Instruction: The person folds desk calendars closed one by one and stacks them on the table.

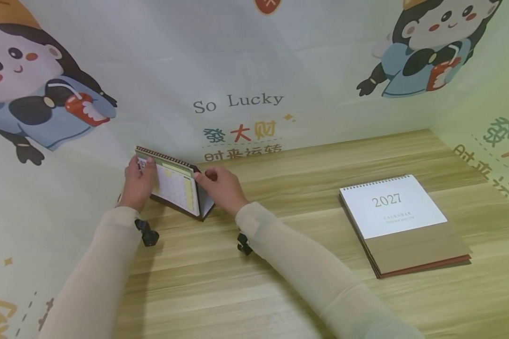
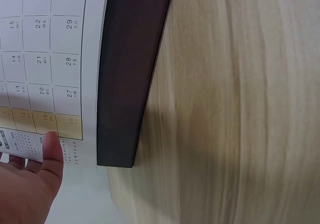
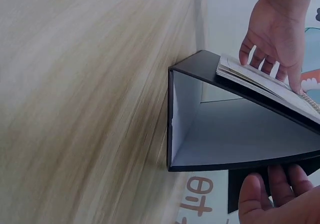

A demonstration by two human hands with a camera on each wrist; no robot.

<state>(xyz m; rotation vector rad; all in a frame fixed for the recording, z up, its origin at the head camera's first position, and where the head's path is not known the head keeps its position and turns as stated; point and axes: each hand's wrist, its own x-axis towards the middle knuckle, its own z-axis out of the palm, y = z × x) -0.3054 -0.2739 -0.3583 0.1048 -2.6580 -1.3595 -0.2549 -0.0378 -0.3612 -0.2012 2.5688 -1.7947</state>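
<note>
A desk calendar [image 1: 176, 186] stands as a tent on the table at the back left, a month page facing front. My left hand [image 1: 139, 181] grips its left end, thumb on the page; in the left wrist view that thumb lies by the yellow column of the page [image 2: 40, 78]. At the other end, my right hand [image 1: 224, 188] holds the upper right edge, fingers bent. The right wrist view looks into the calendar's hollow stand [image 3: 225, 134], with the right hand [image 3: 280, 199] against its back side, beside a dark flap [image 3: 237, 189].
A second calendar [image 1: 403, 212], marked 2027, lies flat on the right of the wooden table [image 1: 280, 273]. Printed cloth walls [image 1: 246, 56] rise behind and at both sides, the back one close behind the standing calendar.
</note>
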